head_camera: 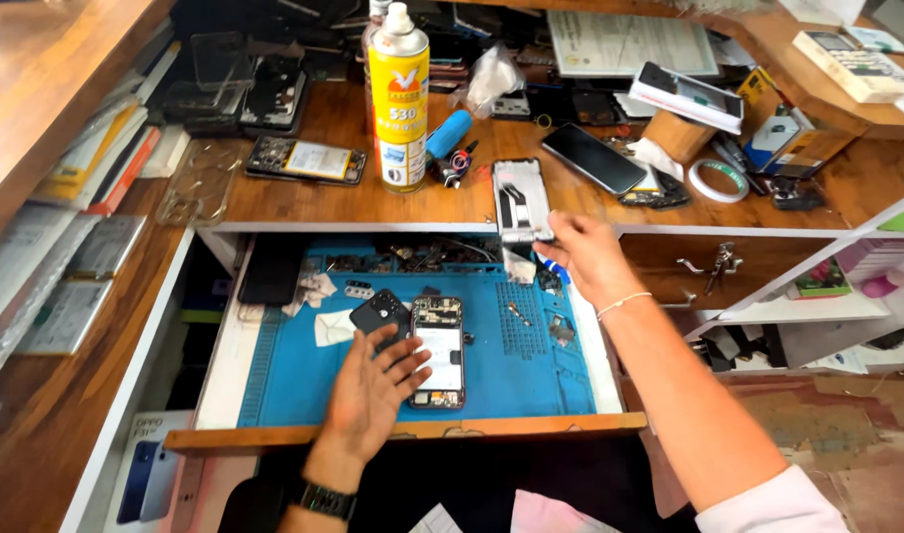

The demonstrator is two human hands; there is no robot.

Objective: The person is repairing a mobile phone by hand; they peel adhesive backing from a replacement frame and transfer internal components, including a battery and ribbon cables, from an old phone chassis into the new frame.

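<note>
We are mid-teardown: our right hand pinches the grey detached phone frame at the wooden bench edge, while our left hand, grip released, rests beside the opened phone on the blue mat.

The blue mat has open room at its left and bottom right. A tall spray can stands on the shelf above. Small parts crowd the mat's top edge.
</note>
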